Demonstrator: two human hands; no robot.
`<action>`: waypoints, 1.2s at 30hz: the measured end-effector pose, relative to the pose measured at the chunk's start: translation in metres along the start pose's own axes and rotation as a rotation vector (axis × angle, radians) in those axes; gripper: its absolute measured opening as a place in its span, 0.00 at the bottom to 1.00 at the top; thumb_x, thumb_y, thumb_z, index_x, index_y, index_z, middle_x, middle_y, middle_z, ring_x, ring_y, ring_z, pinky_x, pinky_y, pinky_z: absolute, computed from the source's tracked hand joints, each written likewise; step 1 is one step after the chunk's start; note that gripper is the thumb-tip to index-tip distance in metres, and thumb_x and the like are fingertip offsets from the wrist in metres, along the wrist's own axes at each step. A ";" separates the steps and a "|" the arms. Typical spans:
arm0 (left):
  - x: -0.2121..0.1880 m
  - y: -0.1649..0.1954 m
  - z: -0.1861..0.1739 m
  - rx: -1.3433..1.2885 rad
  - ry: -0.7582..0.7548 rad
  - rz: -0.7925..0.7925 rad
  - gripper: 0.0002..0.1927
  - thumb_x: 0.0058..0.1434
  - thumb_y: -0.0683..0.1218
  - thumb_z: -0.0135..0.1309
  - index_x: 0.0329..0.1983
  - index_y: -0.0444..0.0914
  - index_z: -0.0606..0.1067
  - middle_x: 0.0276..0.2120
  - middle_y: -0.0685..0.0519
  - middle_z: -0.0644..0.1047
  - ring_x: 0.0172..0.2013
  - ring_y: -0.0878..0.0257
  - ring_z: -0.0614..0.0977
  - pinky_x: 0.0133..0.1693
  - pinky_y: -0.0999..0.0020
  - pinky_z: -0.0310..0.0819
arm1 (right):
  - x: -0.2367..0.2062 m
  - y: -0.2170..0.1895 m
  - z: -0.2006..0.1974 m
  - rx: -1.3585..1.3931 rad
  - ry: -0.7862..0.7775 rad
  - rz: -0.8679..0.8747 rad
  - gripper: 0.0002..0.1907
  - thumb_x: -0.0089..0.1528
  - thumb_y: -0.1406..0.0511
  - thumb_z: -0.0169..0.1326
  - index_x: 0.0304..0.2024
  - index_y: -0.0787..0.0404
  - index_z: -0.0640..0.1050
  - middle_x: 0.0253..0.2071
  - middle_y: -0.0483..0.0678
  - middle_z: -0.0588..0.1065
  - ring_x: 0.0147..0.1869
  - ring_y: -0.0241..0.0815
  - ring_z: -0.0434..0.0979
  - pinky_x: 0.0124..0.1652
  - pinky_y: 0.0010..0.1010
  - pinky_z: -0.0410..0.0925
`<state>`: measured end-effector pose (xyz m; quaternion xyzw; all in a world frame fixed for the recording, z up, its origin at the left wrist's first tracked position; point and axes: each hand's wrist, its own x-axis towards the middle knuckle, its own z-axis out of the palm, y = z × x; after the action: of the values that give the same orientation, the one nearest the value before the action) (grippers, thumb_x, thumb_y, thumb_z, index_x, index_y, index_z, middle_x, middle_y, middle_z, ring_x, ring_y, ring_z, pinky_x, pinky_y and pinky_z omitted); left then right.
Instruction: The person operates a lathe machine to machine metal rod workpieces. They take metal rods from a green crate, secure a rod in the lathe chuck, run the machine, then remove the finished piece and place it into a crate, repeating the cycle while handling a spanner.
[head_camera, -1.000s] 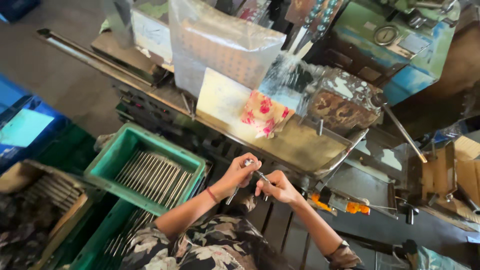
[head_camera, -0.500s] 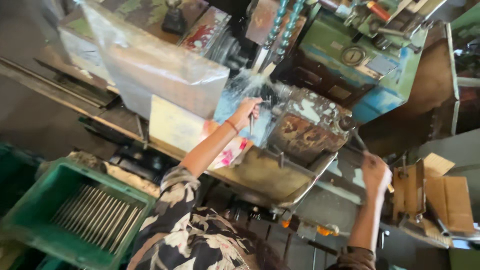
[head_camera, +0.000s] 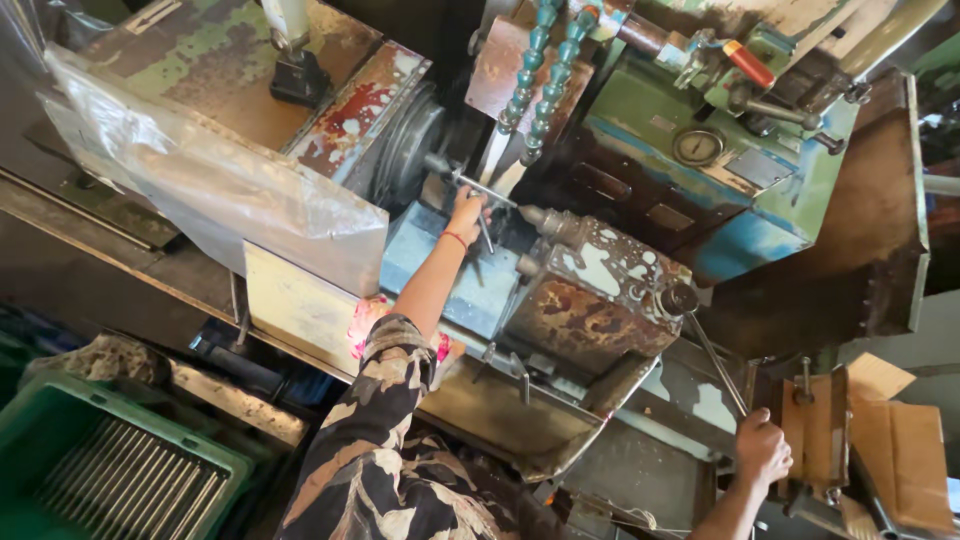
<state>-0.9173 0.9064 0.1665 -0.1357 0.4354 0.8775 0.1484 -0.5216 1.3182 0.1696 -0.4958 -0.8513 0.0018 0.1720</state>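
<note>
Rusted, paint-flaked steel fills the view: an old green and blue lathe (head_camera: 620, 200) stands in a dim workshop, its tailstock (head_camera: 590, 290) blotched brown and white, a round pressure gauge (head_camera: 697, 146) on the green housing and a segmented teal coolant hose (head_camera: 545, 60) hanging over the work area. A clear plastic sheet (head_camera: 210, 180) drapes the headstock side. Below left sits a green plastic crate (head_camera: 60, 420) of thin metal rods (head_camera: 140, 485), and cardboard boxes (head_camera: 890, 440) stand at the right.

The left hand (head_camera: 466, 212), a red thread at its wrist, reaches up to the chuck (head_camera: 410, 150) and closes its fingers around a thin metal rod (head_camera: 480, 190) lying between chuck and tailstock centre. The right hand (head_camera: 762, 447) is well apart, low at the right, fist wrapped round the end of a long lever handle (head_camera: 715, 355).
</note>
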 end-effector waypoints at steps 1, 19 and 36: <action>0.006 -0.001 0.000 -0.015 -0.001 -0.008 0.20 0.64 0.42 0.52 0.57 0.52 0.65 0.37 0.54 0.74 0.29 0.61 0.76 0.27 0.62 0.71 | -0.005 0.000 0.007 -0.025 0.041 0.025 0.37 0.75 0.44 0.40 0.36 0.69 0.83 0.40 0.72 0.78 0.47 0.78 0.77 0.47 0.64 0.69; 0.048 -0.031 0.037 -0.028 -0.122 0.049 0.22 0.62 0.41 0.56 0.53 0.48 0.60 0.46 0.51 0.70 0.42 0.54 0.78 0.43 0.30 0.72 | 0.041 0.015 0.053 0.003 0.343 -0.163 0.28 0.73 0.57 0.46 0.23 0.65 0.79 0.22 0.61 0.74 0.30 0.65 0.76 0.32 0.55 0.67; 0.050 -0.015 0.004 -0.327 0.133 0.130 0.30 0.60 0.36 0.55 0.60 0.49 0.58 0.55 0.52 0.67 0.55 0.53 0.73 0.56 0.29 0.63 | 0.024 0.009 0.040 0.021 0.113 -0.080 0.32 0.76 0.51 0.41 0.30 0.66 0.82 0.28 0.65 0.77 0.37 0.70 0.80 0.40 0.57 0.71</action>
<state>-0.9584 0.9256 0.1400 -0.1876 0.3035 0.9334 0.0383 -0.5365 1.3494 0.1373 -0.4591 -0.8592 -0.0242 0.2246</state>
